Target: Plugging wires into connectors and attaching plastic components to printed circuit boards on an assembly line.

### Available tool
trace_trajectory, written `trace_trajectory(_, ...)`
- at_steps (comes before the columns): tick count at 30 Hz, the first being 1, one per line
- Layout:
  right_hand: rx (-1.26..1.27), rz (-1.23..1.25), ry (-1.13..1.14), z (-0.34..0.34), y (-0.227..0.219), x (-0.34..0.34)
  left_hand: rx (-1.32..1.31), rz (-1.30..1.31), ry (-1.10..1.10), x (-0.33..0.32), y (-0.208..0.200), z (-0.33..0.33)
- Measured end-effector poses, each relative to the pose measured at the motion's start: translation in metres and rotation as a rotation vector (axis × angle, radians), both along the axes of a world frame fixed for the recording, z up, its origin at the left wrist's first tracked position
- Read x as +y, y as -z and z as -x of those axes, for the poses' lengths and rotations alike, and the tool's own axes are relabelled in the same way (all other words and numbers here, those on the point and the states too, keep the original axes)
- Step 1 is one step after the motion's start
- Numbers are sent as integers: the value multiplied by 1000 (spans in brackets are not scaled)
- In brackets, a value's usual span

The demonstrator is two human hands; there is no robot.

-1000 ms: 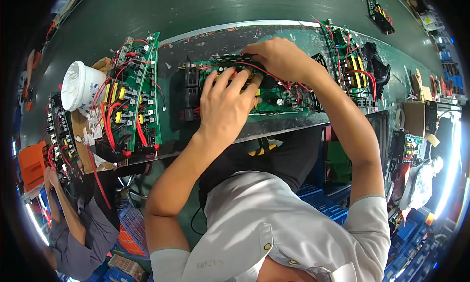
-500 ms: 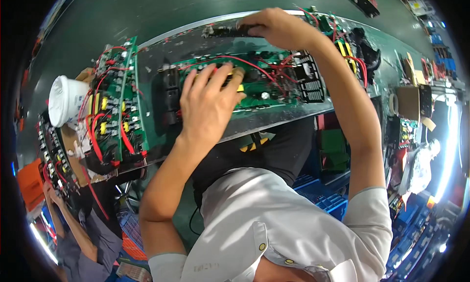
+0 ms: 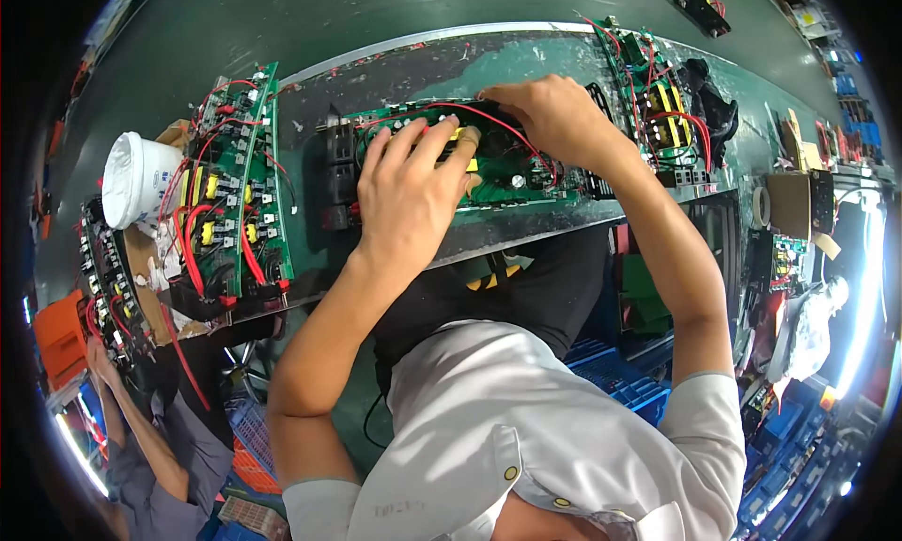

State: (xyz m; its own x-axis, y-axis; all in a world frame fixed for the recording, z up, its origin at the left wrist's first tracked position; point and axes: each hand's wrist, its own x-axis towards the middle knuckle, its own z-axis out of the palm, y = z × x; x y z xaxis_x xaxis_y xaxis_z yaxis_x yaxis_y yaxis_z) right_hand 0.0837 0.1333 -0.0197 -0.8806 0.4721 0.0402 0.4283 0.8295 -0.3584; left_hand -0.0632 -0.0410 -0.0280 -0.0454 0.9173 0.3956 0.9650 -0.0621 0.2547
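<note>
A green circuit board with yellow parts, red wires and black end pieces lies lengthwise on the bench before me. My left hand rests over its left half, fingers spread and bent down among the components; the fingertips partly hide the yellow parts. At the board's far side is my right hand, thumb and fingers closed together on a dark narrow strip that runs along that edge. The hand itself covers most of the strip's right part. A red wire arches over the board between my hands.
To the left stand upright green boards with red wires, beside a white bucket. Another wired board and a black bundle are at the right. A co-worker's hands touch a board at the far left.
My right hand has come nearer from the bench's far edge, bringing the dark strip down to the board's far side. My left hand stays on the board, which sits slightly further right in view.
</note>
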Motion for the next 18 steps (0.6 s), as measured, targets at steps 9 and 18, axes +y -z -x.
trace_trajectory(9,43,48,-96,36,-5,-3,-48,-11,26,0,-1,0)
trace_trajectory(18,25,-61,-76,29,-2,-24,-42,-11,26,1,0,1)
